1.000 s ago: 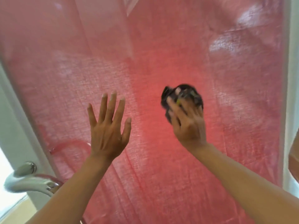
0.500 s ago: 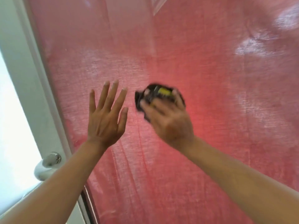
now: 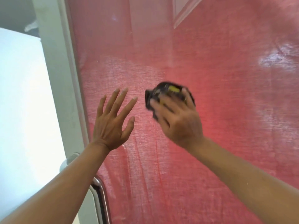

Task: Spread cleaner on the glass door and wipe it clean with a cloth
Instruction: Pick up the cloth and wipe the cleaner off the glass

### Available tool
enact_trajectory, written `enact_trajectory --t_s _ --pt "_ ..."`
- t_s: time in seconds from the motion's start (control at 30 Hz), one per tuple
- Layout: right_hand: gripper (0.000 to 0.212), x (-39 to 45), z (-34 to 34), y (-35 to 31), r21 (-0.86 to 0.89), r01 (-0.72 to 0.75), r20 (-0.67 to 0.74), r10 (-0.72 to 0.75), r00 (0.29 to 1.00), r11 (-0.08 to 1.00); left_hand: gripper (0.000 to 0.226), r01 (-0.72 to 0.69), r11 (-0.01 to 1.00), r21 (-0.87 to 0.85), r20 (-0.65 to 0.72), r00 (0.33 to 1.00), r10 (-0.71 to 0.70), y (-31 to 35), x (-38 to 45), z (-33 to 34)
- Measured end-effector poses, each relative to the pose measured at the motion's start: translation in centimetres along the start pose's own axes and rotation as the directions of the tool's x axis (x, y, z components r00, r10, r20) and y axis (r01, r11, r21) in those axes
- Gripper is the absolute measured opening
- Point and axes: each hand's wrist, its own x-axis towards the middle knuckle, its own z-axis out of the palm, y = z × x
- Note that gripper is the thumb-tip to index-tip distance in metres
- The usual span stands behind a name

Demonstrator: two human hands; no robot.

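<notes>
Head view: right hand (image 3: pixel 179 125) w/ fingers (image 3: pixel 163 109) curled over crumpled dark cloth w/ yellow patch (image 3: pixel 163 92), pressing it on glass door backed by red fabric (image 3: pixel 226 110). Left hand (image 3: pixel 111 125) just beside, fingers splayed straight, holding nothing.

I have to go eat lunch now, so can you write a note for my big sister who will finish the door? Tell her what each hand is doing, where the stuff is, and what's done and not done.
Left hand: open, fingers spread flat toward the glass door, holding nothing.
Right hand: grips the dark bunched cloth against the glass, beside the left hand; it is blurred, so mid-wipe.
Cleaner bottle: not in view.
Done: hazy whitish smears show across the pane, so cleaner seems spread.
Left: wipe those smears away, including the patch at upper right. The red curtain hangs behind the glass; leave it.
</notes>
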Motion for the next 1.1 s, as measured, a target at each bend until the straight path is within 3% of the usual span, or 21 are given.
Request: enact_trajectory --t_s 0.1,0.17,0.33,0.4,0.5,0.6,0.67,0.77,0.83,0.9,1.0,1.07,1.1 --pt "0.03 3.9 0.9 0.3 -0.012 -0.21 -0.117 0.207 0.971 0.978 0.055 0.022 1.0 0.005 -0.009 1.0 -0.022 0.3 -0.2 0.1" --pt "0.031 3.8 1.4 -0.9 0.007 -0.259 -0.138 0.258 0.956 0.966 0.056 0.055 0.998 -0.004 -0.018 0.998 -0.055 0.5 -0.1 0.2" --pt "0.029 -1.5 1.1 -3.1 0.014 0.104 0.078 -0.105 0.991 0.994 0.056 0.114 0.993 -0.012 -0.037 0.993 -0.114 0.2 0.0 0.1" --pt "0.028 -0.3 0.6 -1.6 -0.02 0.152 0.084 -0.15 0.985 0.988 0.057 0.11 0.994 -0.011 -0.032 0.993 -0.11 -0.1 0.2 0.0" --pt "0.033 4.6 0.5 1.3 -0.071 -0.104 -0.076 0.099 0.992 0.992 0.058 0.105 0.994 -0.009 -0.028 0.994 -0.105 -0.3 1.6 -0.1" --pt "0.034 7.9 0.7 1.8 -0.042 -0.34 -0.174 0.329 0.928 0.939 0.057 0.122 0.992 -0.014 -0.054 0.991 -0.123 -0.4 3.7 -0.2" --pt "0.034 6.9 1.2 0.5 -0.035 -0.256 -0.114 0.25 0.961 0.966 0.056 0.115 0.993 -0.027 -0.068 0.991 -0.117 -0.3 5.0 -0.2" --pt "0.033 3.4 0.8 0.3 -0.044 0.089 0.041 -0.087 0.995 0.995 0.056 0.075 0.996 -0.045 -0.075 0.994 -0.078 0.1 6.1 0.2" --pt "0.032 3.7 -0.2 2.4 -0.092 0.148 0.052 -0.144 0.988 0.985 0.055 0.062 0.997 -0.052 -0.075 0.995 -0.066 0.0 6.6 0.3" --pt "0.033 6.0 -0.7 5.2 -0.137 -0.016 -0.054 0.009 0.999 0.991 0.056 0.073 0.996 -0.048 -0.083 0.994 -0.077 -0.7 7.4 0.2" --pt "0.039 11.9 -1.6 8.3 -0.092 -0.389 -0.209 0.364 0.907 0.917 0.057 0.123 0.992 -0.037 -0.103 0.987 -0.127 -2.5 9.4 -0.2" --pt "0.041 14.5 -1.0 7.6 -0.05 -0.46 -0.221 0.44 0.871 0.886 0.058 0.151 0.988 -0.031 -0.108 0.982 -0.154 -3.7 11.1 -0.7" --pt "0.041 14.8 -0.3 6.5 -0.062 -0.405 -0.203 0.386 0.9 0.912 0.058 0.161 0.986 -0.033 -0.109 0.981 -0.163 -4.3 11.9 -0.9"
